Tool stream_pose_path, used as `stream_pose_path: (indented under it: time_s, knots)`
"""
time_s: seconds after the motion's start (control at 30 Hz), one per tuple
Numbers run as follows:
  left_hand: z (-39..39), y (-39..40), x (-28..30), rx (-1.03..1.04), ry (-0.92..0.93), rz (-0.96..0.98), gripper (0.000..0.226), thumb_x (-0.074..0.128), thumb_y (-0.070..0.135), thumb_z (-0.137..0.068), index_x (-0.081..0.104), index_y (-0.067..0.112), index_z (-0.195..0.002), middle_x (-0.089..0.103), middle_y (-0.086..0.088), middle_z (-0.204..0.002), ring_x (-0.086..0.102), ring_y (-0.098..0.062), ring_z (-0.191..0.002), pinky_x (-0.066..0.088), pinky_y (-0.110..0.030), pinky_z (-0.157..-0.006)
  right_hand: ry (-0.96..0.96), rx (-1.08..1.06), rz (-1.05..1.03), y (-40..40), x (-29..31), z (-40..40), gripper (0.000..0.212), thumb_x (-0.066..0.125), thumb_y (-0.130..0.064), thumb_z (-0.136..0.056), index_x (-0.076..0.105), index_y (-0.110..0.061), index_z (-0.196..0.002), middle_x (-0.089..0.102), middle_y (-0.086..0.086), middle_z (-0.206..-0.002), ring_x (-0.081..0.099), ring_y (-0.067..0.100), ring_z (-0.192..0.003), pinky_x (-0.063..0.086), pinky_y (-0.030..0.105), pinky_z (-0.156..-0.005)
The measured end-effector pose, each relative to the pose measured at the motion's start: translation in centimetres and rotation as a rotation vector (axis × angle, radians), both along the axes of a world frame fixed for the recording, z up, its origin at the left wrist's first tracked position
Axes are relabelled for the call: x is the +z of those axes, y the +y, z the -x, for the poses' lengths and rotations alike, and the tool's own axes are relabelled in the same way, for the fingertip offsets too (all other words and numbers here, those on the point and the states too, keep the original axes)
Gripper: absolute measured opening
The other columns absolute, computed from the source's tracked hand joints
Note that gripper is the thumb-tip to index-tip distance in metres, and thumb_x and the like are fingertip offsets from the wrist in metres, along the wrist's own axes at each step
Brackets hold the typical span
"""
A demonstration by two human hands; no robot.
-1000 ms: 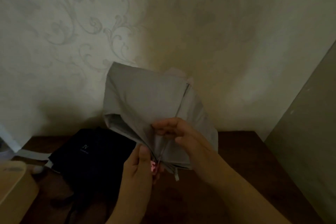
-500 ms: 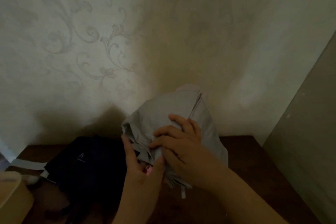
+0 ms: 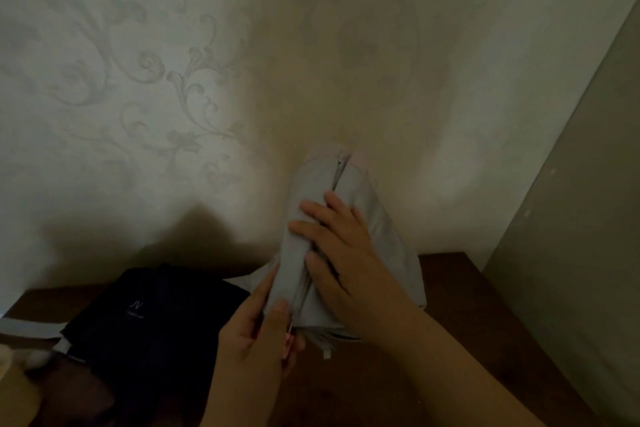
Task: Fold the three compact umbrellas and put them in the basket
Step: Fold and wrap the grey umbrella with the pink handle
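Canopy fabric that was billowing out wide and loose to the left a second ago is now lying gathered into a narrow bundle, so we are judging that the wrapping stage of this grey umbrella (image 3: 360, 218) is well under way. We are holding it tilted upward above the tabletop (image 3: 460, 295), its far end pointing toward the patterned wall (image 3: 138, 87). Our left hand (image 3: 259, 333) is gripping the lower end, thumb lying across the fabric, while our right hand (image 3: 336, 246) is curling over the middle of the bundle, its fingers pressing a pleat flat. That means the folding of this one is nearing its finish, though the strap dangling at the bottom is not yet fastened, as far as we can tell.

The umbrella is looking pale grey and soft, with a dark rib showing along a seam near the top and creased layers bunching on the right side. A dark umbrella (image 3: 149, 319) with small printed lettering is lying on the tabletop just to the left, awaiting its turn.
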State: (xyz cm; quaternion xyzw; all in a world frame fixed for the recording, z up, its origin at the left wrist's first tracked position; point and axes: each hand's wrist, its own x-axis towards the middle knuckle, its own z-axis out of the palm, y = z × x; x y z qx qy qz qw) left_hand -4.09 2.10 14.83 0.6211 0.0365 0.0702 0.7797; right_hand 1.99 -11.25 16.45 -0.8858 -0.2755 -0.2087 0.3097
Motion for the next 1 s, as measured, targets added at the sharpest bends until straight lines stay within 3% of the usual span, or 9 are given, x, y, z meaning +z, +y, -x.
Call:
stream_pose_path:
  time_s: [0.1, 0.27, 0.33, 0.43, 0.53, 0.6, 0.77, 0.9, 1.0]
  knots:
    - [0.1, -0.4, 0.2, 0.028, 0.010, 0.080, 0.025, 0.052, 0.012, -0.087, 0.064, 0.033, -0.096, 0.063, -0.009, -0.052, 0.052, -0.011, -0.037, 0.042, -0.019, -0.035, -0.031, 0.022, 0.021, 0.2, 0.7, -0.5, 0.044, 0.030, -0.033, -0.098, 0.045, -0.023, -0.139, 0.019, -0.010, -0.155, -0.004, 0.003, -0.146, -0.003, 0.029, -0.120]
    - [-0.9, -0.5, -0.2, 0.079, 0.028, 0.200, 0.024, 0.048, 0.014, -0.092, 0.065, 0.029, -0.098, 0.057, -0.005, -0.048, 0.046, -0.012, -0.034, 0.035, -0.019, -0.031, -0.019, -0.270, -0.131, -0.4, -0.2, 1.1, 0.062, 0.042, -0.048, -0.094, 0.005, -0.045, -0.144, -0.007, -0.027, -0.152, -0.012, 0.000, -0.143, -0.003, 0.025, -0.116]
    - [-1.3, -0.3, -0.3, 0.098, 0.012, 0.218, 0.025, 0.046, 0.015, -0.092, 0.064, 0.028, -0.103, 0.053, -0.008, -0.048, 0.043, -0.013, -0.034, 0.031, -0.019, -0.030, 0.014, -0.552, -0.377, -1.0, -1.0, 2.4, 0.077, 0.062, -0.044, -0.086, 0.013, -0.040, -0.146, 0.005, -0.027, -0.148, 0.007, 0.002, -0.139, 0.015, 0.026, -0.113]
    - [-1.6, 0.0, -0.6, 0.117, -0.012, 0.228, 0.027, 0.045, 0.013, -0.093, 0.065, 0.028, -0.105, 0.052, -0.008, -0.051, 0.042, -0.013, -0.036, 0.030, -0.019, -0.030, 0.431, -0.767, -0.922, -2.4, -1.7, 2.6, 0.075, 0.072, -0.032, -0.080, 0.029, -0.022, -0.140, 0.031, 0.000, -0.139, 0.037, 0.019, -0.126, 0.034, 0.028, -0.096]
    - [-1.7, -0.1, -0.7, 0.128, -0.021, 0.251, 0.027, 0.045, 0.011, -0.093, 0.065, 0.028, -0.101, 0.056, -0.003, -0.052, 0.045, -0.010, -0.037, 0.031, -0.018, -0.030, 0.788, -0.556, -1.207, -3.3, -2.4, 2.1, 0.041, 0.065, -0.036, -0.085, 0.053, -0.016, -0.119, 0.059, 0.002, -0.118, 0.056, 0.020, -0.106, 0.048, 0.040, -0.090]
    - [-1.8, -0.1, -0.8, 0.131, -0.016, 0.264, 0.027, 0.044, 0.010, -0.093, 0.064, 0.026, -0.102, 0.057, -0.001, -0.050, 0.046, -0.009, -0.036, 0.031, -0.017, -0.029, 0.809, -0.360, -1.326, -3.4, -2.3, 2.2, 0.024, 0.060, -0.024, -0.089, 0.062, -0.016, -0.112, 0.068, 0.000, -0.109, 0.064, 0.019, -0.100, 0.053, 0.039, -0.086]
    - [-2.0, 0.3, -1.0, 0.138, 0.003, 0.285, 0.025, 0.043, 0.012, -0.095, 0.062, 0.022, -0.108, 0.053, -0.004, -0.045, 0.044, -0.008, -0.034, 0.031, -0.017, -0.029, 0.760, -0.085, -1.453, -3.2, -1.1, 2.9, 0.032, 0.046, 0.009, -0.088, 0.066, -0.013, -0.099, 0.073, 0.000, -0.088, 0.070, 0.013, -0.079, 0.057, 0.025, -0.065]
    - [-1.9, 0.5, -1.0, 0.151, -0.003, 0.273, 0.026, 0.044, 0.011, -0.095, 0.062, 0.027, -0.103, 0.056, -0.001, -0.046, 0.046, -0.008, -0.034, 0.031, -0.017, -0.029, 0.894, 0.046, -1.533, -2.3, -1.0, 2.9, 0.043, 0.066, -0.008, -0.075, 0.059, -0.015, -0.117, 0.070, 0.007, -0.107, 0.069, 0.023, -0.094, 0.059, 0.034, -0.073]
    - [-1.8, 0.3, -1.1, 0.160, -0.006, 0.255, 0.029, 0.044, 0.011, -0.095, 0.063, 0.032, -0.101, 0.060, 0.002, -0.051, 0.047, -0.008, -0.036, 0.034, -0.017, -0.030, 0.967, -0.009, -1.623, -0.7, -0.7, 2.5, 0.033, 0.060, -0.026, -0.084, 0.056, -0.021, -0.117, 0.071, 0.004, -0.108, 0.070, 0.020, -0.091, 0.059, 0.034, -0.070]
